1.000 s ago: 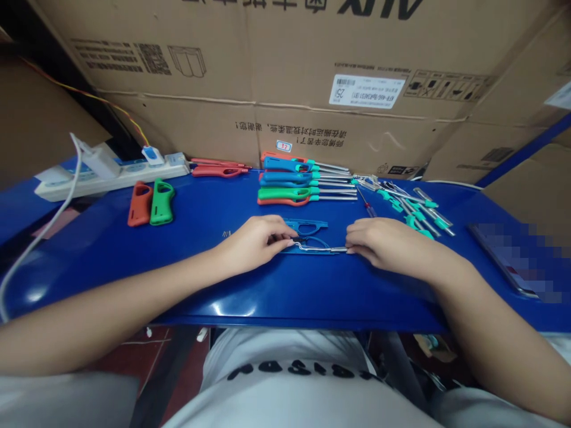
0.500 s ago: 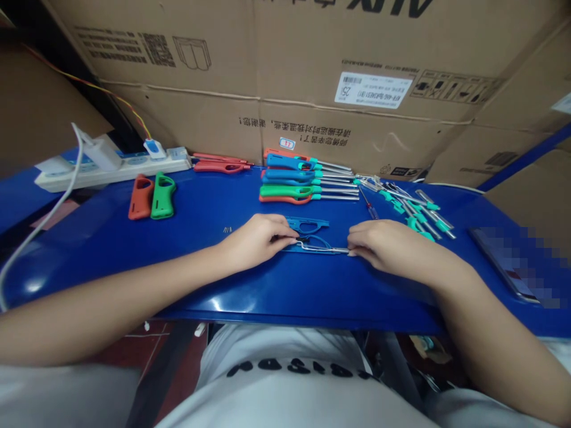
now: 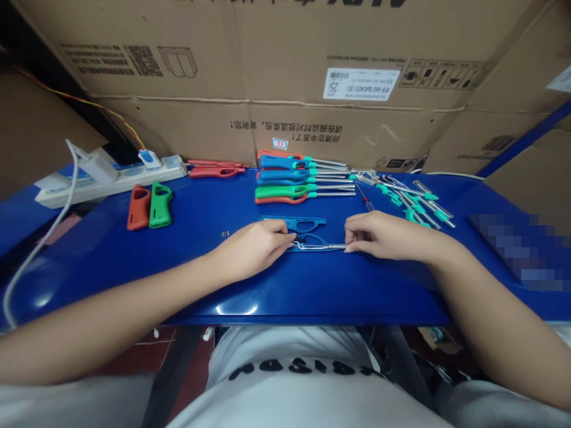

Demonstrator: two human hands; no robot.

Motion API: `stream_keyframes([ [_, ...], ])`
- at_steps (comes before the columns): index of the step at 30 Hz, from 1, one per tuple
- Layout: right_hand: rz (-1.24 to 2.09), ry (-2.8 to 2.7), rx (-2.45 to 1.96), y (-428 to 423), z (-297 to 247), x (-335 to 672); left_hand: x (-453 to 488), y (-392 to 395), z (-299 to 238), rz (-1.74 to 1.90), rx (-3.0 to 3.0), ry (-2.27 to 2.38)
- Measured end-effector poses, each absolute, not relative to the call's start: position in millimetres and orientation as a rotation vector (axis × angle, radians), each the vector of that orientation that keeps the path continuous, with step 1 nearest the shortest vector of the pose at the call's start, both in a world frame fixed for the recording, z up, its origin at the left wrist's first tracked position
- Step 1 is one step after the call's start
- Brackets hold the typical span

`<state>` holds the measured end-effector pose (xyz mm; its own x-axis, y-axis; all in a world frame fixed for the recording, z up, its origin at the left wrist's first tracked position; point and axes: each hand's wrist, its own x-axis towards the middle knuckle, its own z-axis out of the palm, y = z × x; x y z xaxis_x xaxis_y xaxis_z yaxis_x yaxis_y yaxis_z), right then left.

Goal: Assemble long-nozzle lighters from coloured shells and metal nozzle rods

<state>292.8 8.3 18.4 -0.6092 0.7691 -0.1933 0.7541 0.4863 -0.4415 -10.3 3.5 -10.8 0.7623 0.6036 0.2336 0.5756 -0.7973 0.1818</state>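
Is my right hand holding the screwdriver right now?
No, your right hand pinches the metal tube, while the screwdriver lies on the table beyond that hand.

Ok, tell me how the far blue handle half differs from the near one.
The near half has a metal tube lying along it; the far half shows none. The left hand is at the near half and the right hand at its tube; the far half lies just beyond, partly hidden by the left hand. Both are blue, with a loop-shaped opening.
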Motion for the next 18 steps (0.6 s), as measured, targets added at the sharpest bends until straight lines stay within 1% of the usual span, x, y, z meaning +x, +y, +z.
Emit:
stream_keyframes([
  [3, 0.766, -2.685, -1.379, 7.2, 19.3, 291.9, -8.5, -1.3, -8.4, 0.319, 3.002, 0.98],
  [7, 0.751, -2.679, -1.382, 5.3, 20.9, 290.1, -6.8, -5.7, -6.5, 0.286, 3.115, 0.965],
  [18, 0.761, -2.664, -1.399, 5.3, 19.3, 290.6, -6.5, -4.3, -1.9, 0.202, 3.111, 0.929],
])
